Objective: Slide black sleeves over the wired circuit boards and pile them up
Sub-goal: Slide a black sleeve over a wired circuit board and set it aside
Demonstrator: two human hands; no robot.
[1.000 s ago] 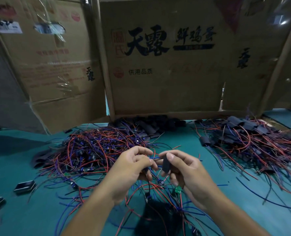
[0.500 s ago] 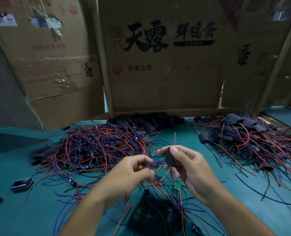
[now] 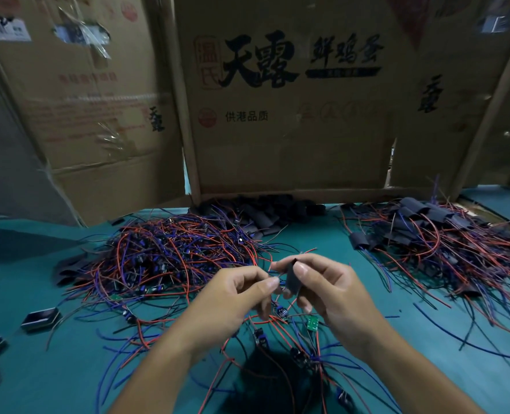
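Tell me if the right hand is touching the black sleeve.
Touching. The head view shows the right hand pinching the black sleeve between thumb and fingers.

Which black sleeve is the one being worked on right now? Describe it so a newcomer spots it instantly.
Start from the big printed brown cardboard box at the back and come straight down the teal table to the two bare hands. The flat black sleeve is in the right hand grip; unlike the heaped sleeves, it is held up off the table.
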